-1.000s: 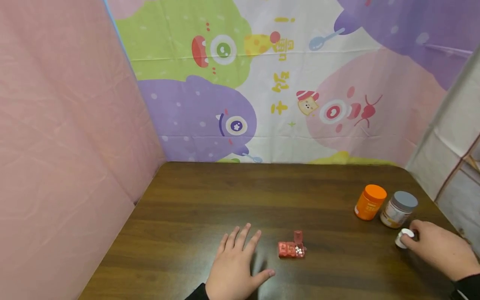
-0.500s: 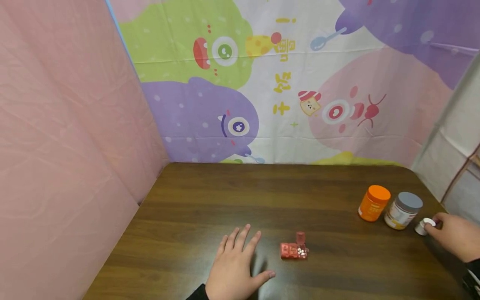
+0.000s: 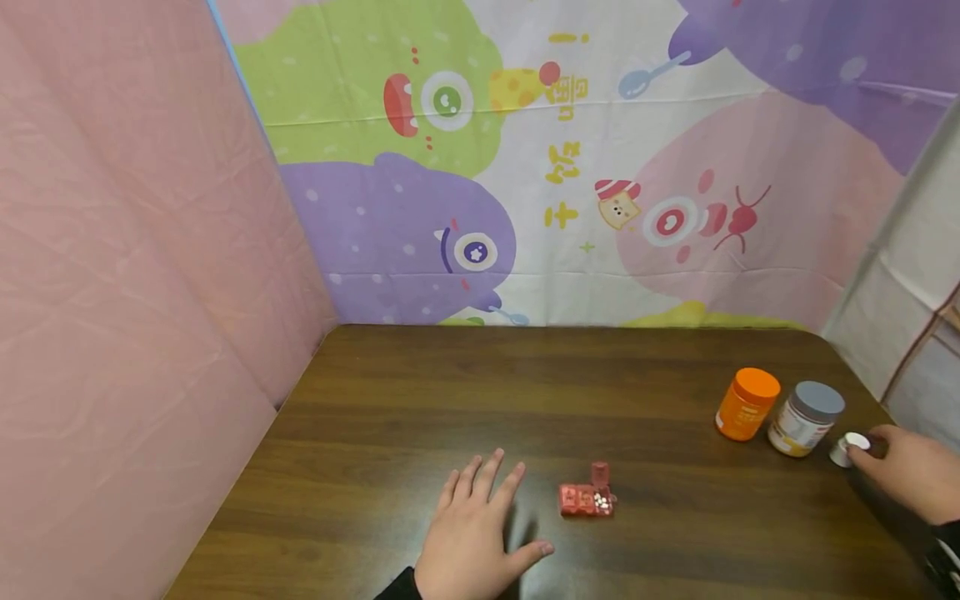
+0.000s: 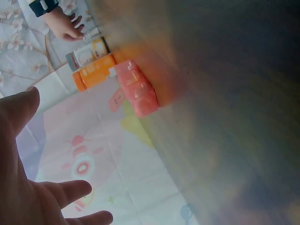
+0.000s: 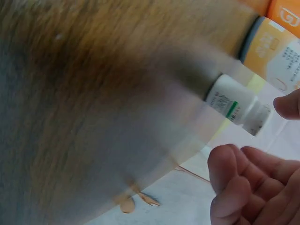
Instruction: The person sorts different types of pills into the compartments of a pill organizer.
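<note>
A small white pill bottle (image 3: pixel 842 452) stands upright at the table's right side. My right hand (image 3: pixel 915 473) is around its cap; in the right wrist view the thumb and the loosely curled fingers are on either side of the bottle (image 5: pixel 229 99), with gaps between them and it. My left hand (image 3: pixel 472 533) is spread palm down, fingers straight, holding nothing, at the front middle. To its right lies a red see-through pill box (image 3: pixel 577 500). One lid of it stands up, and several white pills lie in that compartment. The left wrist view shows the pill box (image 4: pixel 136 89) beyond the thumb.
An orange jar (image 3: pixel 746 406) and a grey-lidded jar (image 3: pixel 805 419) stand just left of the bottle on the brown wooden table (image 3: pixel 450 383). A cartoon-printed cloth (image 3: pixel 570 283) hangs behind, and a pink cloth (image 3: pixel 150 333) hangs at the left.
My right hand has moved the pill bottle right and back, beside the grey-lidded jar; over the last half second it has hardly moved. My left hand has stayed in place.
</note>
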Tool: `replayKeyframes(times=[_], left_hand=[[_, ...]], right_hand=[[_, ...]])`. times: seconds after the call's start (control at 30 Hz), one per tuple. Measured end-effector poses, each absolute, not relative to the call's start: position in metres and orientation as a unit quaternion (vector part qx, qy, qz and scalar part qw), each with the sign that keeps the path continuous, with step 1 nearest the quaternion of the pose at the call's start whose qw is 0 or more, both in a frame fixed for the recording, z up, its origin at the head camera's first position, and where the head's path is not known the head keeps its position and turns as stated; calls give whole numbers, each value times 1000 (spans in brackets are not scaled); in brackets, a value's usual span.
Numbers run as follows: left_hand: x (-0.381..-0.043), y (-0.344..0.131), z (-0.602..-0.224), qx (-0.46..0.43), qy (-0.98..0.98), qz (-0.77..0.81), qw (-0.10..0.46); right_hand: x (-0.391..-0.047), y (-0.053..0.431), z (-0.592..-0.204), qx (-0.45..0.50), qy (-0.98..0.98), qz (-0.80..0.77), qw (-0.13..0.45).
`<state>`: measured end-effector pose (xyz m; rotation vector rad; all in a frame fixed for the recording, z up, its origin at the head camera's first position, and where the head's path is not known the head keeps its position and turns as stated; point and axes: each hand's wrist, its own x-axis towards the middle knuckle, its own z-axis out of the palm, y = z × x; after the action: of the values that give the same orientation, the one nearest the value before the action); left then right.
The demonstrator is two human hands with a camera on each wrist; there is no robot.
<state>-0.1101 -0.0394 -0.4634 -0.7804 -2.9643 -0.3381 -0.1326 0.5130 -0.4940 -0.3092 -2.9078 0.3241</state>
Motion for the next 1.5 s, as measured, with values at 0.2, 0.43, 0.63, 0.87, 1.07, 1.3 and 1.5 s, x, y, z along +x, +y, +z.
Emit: replayKeyframes(times=[0.2,0.43,0.63,0.87,1.07,1.3,1.5], left_hand=[[-116,-39,-466,-243,-961,-130,-1],[-134,-31,-473,-231,-962,-133,-56],[-147,-13,-485,-270,-958,-87,-44],[-152,11,-490,-302,-951,-67,-15],[-155,29,-490,-336,-940,-60,3],[-158,35,-488,-349,-935,-46,38],[-162,36,-480,-346,-936,-62,36]], right_hand=[[-116,507,-493,-75,-977,126,156],[-97,440,-468,-23,-993,104,46],[-102,346,-457,67,-986,150,-14],[-134,273,-468,113,-971,201,-63],[-155,250,-482,147,-966,206,-60],[-160,244,-482,199,-952,226,-44],[-159,248,-479,226,-943,240,-47]])
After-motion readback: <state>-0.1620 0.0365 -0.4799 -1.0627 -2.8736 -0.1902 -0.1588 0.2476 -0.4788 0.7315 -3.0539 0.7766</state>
